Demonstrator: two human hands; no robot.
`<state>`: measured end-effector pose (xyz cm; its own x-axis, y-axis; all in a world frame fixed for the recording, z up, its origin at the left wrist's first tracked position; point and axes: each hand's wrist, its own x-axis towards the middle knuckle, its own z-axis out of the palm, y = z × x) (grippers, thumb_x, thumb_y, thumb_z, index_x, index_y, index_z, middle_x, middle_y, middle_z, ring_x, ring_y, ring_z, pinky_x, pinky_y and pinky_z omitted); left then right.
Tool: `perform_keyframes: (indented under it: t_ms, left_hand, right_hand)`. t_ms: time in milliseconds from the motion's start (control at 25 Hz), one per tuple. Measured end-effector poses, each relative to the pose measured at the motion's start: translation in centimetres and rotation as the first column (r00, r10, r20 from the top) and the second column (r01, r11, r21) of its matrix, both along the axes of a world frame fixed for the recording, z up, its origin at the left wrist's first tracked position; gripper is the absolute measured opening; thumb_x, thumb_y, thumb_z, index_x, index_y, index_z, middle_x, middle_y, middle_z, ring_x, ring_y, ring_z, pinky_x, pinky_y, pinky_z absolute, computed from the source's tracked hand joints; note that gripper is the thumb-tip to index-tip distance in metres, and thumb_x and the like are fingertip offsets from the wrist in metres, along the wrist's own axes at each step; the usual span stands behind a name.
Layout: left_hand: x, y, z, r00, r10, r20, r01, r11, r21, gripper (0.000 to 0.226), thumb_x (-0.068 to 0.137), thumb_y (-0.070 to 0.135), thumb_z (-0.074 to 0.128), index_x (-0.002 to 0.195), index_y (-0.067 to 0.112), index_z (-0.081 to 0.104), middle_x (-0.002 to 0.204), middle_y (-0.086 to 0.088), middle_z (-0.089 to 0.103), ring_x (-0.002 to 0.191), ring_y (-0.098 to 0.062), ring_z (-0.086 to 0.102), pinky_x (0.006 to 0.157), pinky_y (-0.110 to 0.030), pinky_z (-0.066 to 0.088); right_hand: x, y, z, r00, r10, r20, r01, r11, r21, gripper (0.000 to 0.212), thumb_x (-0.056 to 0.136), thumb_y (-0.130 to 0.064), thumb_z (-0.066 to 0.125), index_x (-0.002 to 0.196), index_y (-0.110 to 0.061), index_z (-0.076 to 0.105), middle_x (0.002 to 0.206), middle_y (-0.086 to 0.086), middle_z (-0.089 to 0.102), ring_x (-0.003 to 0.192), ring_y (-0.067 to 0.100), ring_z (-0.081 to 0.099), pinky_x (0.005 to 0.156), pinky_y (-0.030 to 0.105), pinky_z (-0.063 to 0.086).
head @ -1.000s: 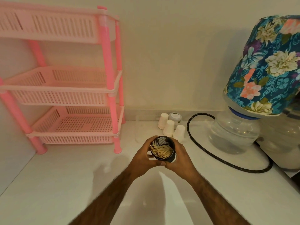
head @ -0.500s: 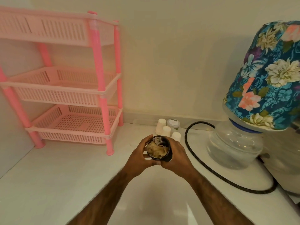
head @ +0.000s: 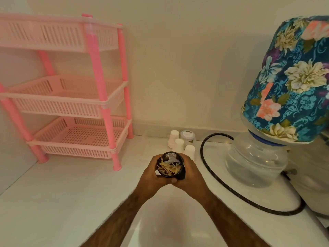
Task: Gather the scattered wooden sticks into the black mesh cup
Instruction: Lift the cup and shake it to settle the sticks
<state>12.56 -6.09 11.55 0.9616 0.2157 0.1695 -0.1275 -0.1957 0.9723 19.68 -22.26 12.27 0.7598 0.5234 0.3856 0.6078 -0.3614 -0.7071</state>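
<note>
I hold the black mesh cup (head: 170,157) between both hands above the white counter (head: 71,193), its mouth tipped toward me. Several pale wooden sticks (head: 169,168) lie jumbled inside it. My left hand (head: 151,177) wraps the cup's left side and my right hand (head: 191,177) wraps its right side, thumbs meeting under the rim. The cup's lower wall is hidden by my fingers. I see no loose sticks on the counter.
A pink three-tier plastic rack (head: 74,97) stands at the back left. Three white paper cups (head: 179,144) and a small lidded jar (head: 187,135) sit just behind the mesh cup. A black cable (head: 213,173) loops toward a water jug (head: 256,163) under a floral cover (head: 292,81) at the right.
The cup stays gripped in both hands and has tilted a little more toward me, showing more of the mesh base. The view has shifted slightly, so the rack appears further right.
</note>
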Motion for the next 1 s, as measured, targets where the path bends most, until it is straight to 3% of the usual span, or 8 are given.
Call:
perform_keyframes:
  t_ms: [120,320,440,600,800,1000]
  left_hand:
    - [0.5,1.6,0.1,1.0,0.024,-0.009,-0.024,1.0,0.012,0.082,0.055,0.028,0.095,0.126,0.037,0.056,0.12,0.016,0.067,0.113,-0.005,0.062,0.089,-0.028,0.056]
    - [1.9,5.6,0.7,0.999,0.021,-0.027,-0.02,0.999,0.031,0.068,0.069,0.025,0.09,0.128,0.039,0.059,0.123,0.018,0.066,0.114,-0.004,0.062,0.083,-0.017,0.054]
    - [3.8,7.9,1.4,0.998,0.032,-0.054,-0.028,0.998,0.062,0.065,0.072,0.03,0.088,0.128,0.037,0.057,0.124,0.018,0.065,0.115,-0.004,0.062,0.092,-0.023,0.052]
    - [7.2,10.6,1.9,0.995,0.035,-0.088,-0.027,0.996,0.09,0.071,0.075,0.03,0.086,0.137,0.025,0.054,0.13,0.011,0.062,0.119,-0.009,0.06,0.099,-0.033,0.052]
    - [11.9,13.1,1.7,0.987,0.083,-0.136,-0.07,0.993,0.092,0.068,0.075,0.022,0.086,0.136,0.02,0.055,0.13,0.001,0.062,0.117,-0.017,0.063,0.101,-0.041,0.052]
    - [16.4,15.6,0.7,0.978,0.096,-0.183,-0.081,0.993,0.089,0.061,0.076,0.011,0.084,0.131,0.015,0.059,0.123,0.001,0.067,0.11,-0.021,0.067,0.098,-0.043,0.054]
  right_hand:
    - [0.4,1.7,-0.1,0.998,-0.021,-0.063,0.023,0.999,0.025,0.079,0.061,-0.053,0.083,0.125,-0.057,0.036,0.121,-0.032,0.053,0.116,-0.001,0.054,0.09,0.02,0.054]
    - [2.3,5.4,-0.1,0.985,-0.055,-0.162,0.067,0.995,0.069,0.081,0.054,-0.06,0.083,0.121,-0.059,0.038,0.124,-0.025,0.052,0.115,-0.002,0.052,0.087,0.013,0.051]
    - [4.3,7.7,0.3,0.977,-0.068,-0.203,0.083,0.994,0.067,0.083,0.051,-0.06,0.084,0.123,-0.052,0.042,0.123,-0.023,0.055,0.114,0.001,0.055,0.09,0.019,0.052]
    - [7.4,10.2,1.2,0.968,-0.091,-0.232,0.106,0.993,0.051,0.08,0.051,-0.053,0.086,0.116,-0.053,0.04,0.113,-0.03,0.058,0.107,-0.008,0.057,0.082,0.014,0.051]
    - [11.7,13.3,0.9,0.952,-0.122,-0.28,0.137,0.99,0.038,0.08,0.057,-0.039,0.088,0.123,-0.033,0.044,0.115,-0.015,0.06,0.105,0.007,0.061,0.081,0.018,0.052]
    - [16.2,16.3,-0.9,0.948,-0.147,-0.282,0.151,0.988,-0.008,0.086,0.061,-0.038,0.087,0.13,-0.02,0.039,0.118,-0.005,0.061,0.104,0.015,0.062,0.085,0.034,0.057]
